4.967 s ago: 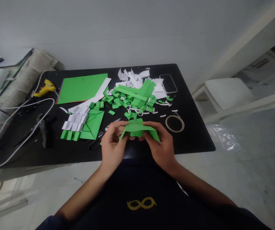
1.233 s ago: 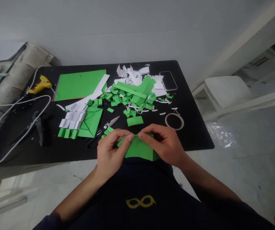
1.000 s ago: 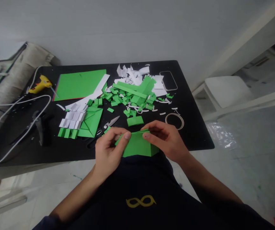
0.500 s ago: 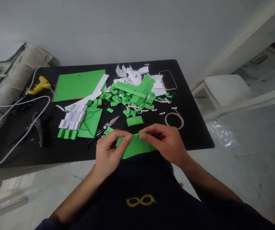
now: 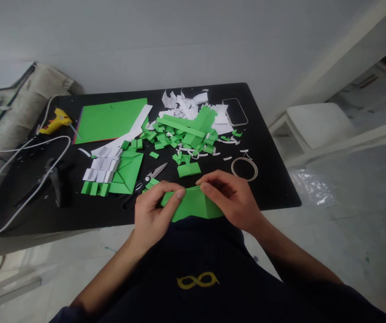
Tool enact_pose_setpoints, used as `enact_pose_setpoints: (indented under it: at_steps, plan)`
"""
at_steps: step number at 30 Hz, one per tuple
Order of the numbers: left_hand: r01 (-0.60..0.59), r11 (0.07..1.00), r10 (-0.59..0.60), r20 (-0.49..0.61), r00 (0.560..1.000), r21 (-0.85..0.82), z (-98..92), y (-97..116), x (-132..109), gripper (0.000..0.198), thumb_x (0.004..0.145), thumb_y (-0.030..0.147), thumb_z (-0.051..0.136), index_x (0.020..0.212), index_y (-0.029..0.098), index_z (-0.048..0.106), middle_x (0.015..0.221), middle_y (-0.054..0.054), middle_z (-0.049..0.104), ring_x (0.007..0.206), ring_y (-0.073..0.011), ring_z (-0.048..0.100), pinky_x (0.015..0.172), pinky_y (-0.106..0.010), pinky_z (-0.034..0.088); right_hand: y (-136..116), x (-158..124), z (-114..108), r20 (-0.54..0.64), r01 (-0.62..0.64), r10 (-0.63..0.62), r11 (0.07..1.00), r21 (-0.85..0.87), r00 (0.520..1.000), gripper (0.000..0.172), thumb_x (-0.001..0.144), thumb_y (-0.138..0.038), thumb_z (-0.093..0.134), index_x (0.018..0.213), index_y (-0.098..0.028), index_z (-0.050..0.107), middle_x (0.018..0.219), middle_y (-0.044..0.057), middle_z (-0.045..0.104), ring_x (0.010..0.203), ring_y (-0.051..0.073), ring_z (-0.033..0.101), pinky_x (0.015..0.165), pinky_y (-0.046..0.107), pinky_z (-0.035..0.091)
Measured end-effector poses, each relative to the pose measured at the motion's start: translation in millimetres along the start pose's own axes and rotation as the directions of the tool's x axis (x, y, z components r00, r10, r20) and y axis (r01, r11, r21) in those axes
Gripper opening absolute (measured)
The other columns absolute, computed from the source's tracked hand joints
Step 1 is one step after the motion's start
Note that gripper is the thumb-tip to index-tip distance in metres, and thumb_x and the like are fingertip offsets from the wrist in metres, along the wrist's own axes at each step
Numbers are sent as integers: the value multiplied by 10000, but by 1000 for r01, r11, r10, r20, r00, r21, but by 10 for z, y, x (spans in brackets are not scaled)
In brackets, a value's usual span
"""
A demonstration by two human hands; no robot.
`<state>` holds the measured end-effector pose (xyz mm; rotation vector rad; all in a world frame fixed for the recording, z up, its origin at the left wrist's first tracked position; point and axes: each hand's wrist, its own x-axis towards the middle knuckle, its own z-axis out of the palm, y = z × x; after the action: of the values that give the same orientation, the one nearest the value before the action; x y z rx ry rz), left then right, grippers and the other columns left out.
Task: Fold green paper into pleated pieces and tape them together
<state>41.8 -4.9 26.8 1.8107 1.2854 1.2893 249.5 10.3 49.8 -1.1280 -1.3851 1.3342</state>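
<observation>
Black table (image 5: pixel 273 190), bearing: one heap of small cut and folded green paper pieces (image 5: pixel 166 137), white scraps (image 5: pixel 171 101) behind them; one stack of coloured sheets (image 5: pixel 108 119), green uppermost; one yellow glue gun (image 5: pixel 56 122) beside it; one flat folded green piece (image 5: pixel 130 175), overlapped on its left by pleated white strips (image 5: pixel 101 163); one pair of scissors (image 5: pixel 147 178), blades parted slightly; one beige ring (image 5: pixel 256 169) (bare table seen through its middle). One green folded paper (image 5: pixel 189 204), held between both hands at the table's near edge, in front of the dark shirt, its upper edge doubled. Left hand (image 5: pixel 157 206): thumb and curled index finger pinching that edge at its left part. Right hand (image 5: pixel 231 197): likewise pinching farther right, palm turned inward, the fingertips partly hidden. Forearms converging from the lower corners, wrists low.
</observation>
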Motion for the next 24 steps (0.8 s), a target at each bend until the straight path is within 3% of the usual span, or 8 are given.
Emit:
enact_pose_setpoints:
  at_steps: [4, 13, 24]
  plan:
    - [-26, 1000, 26, 32, 999, -8, 8, 12, 1, 55, 997, 221, 718, 970, 214, 765, 856, -21, 794, 758, -148, 730, 698, -266, 579, -4, 12, 13, 55, 14, -11, 999, -52, 998, 159, 906, -378, 846, 954, -228, 826, 877, 28, 817, 769, 181, 738, 668, 289, 571]
    - [-12, 999, 11, 26, 1000, 41, -28, -22, -11, 63, 997, 220, 720, 968, 215, 776, 864, -16, 805, 718, -131, 702, 654, -251, 548, -15, 32, 6, 18, 1, 0, 998, -57, 1000, 170, 920, -401, 834, 880, -236, 838, 833, 22, 814, 783, 198, 751, 739, 320, 604]
    - [-3, 997, 2, 20, 1000, 76, 0, -4, 2, 95, 1002, 242, 705, 928, 209, 754, 765, 10, 738, 609, -108, 586, 574, -247, 458, 28, 18, 50, 11, 6, -5, 995, -104, 1000, 148, 951, -339, 773, 887, -206, 784, 839, 18, 776, 734, 162, 678, 619, 277, 495]
